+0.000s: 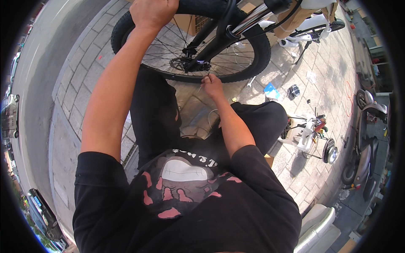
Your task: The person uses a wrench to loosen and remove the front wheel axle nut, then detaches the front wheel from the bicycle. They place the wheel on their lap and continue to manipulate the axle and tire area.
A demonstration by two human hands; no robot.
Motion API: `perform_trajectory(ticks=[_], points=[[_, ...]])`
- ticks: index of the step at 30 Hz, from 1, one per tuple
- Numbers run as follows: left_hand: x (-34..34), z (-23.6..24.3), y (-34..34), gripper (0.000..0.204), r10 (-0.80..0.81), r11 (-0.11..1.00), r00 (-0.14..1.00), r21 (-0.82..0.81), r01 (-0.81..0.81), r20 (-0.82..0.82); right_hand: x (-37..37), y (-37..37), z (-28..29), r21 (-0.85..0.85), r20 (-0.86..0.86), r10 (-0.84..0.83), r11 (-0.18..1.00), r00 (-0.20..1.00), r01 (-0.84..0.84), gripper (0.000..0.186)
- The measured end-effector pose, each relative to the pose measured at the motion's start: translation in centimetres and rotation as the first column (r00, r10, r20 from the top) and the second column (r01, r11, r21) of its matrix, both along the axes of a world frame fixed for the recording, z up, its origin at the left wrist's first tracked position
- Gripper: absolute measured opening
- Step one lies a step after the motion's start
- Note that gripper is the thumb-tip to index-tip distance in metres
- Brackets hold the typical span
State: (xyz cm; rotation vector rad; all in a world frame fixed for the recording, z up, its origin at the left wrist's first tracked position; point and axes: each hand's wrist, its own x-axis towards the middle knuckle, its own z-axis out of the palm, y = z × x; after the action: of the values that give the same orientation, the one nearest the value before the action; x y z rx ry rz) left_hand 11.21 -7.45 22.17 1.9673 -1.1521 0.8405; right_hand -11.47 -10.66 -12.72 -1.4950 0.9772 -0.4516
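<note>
1. You crouched over a paved sidewalk of grey stone blocks [84, 71], your black printed T-shirt [185, 198] and dark trousers filling the foreground.
2. Your right hand [212, 85] reached low, its fingertips pressed together in a pinch on a thin metal tool or wire, too small to tell which, at the lower rim of the black spoked bicycle wheel [192, 55], likely for fine work near the hub.
3. Your left hand [152, 12] was closed over the knobbly rubber tyre at the wheel's top, apparently steadying it.
4. The glossy black fork legs [219, 36] ran down to the hub and brake disc.
5. Beyond, a small silver spanner [251, 82], a blue packet [271, 90] and a white tool stand [306, 135] sat on the paving, with a parked scooter [365, 139] at the far right.
</note>
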Motion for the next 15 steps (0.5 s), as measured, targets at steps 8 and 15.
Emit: perform_trajectory(ticks=[8, 15], points=[[0.14, 0.04, -0.19, 0.046, -0.01, 1.0, 1.0, 0.009, 0.01, -0.006, -0.13, -0.21, 0.49, -0.036, -0.015, 0.04, 0.999, 0.999, -0.041, 0.019], [0.0, 0.21, 0.0, 0.046, 0.002, 1.0, 0.999, 0.008, -0.001, -0.035, -0.34, -0.08, 0.76, -0.074, -0.011, 0.063, 0.995, 0.998, -0.064, 0.019]])
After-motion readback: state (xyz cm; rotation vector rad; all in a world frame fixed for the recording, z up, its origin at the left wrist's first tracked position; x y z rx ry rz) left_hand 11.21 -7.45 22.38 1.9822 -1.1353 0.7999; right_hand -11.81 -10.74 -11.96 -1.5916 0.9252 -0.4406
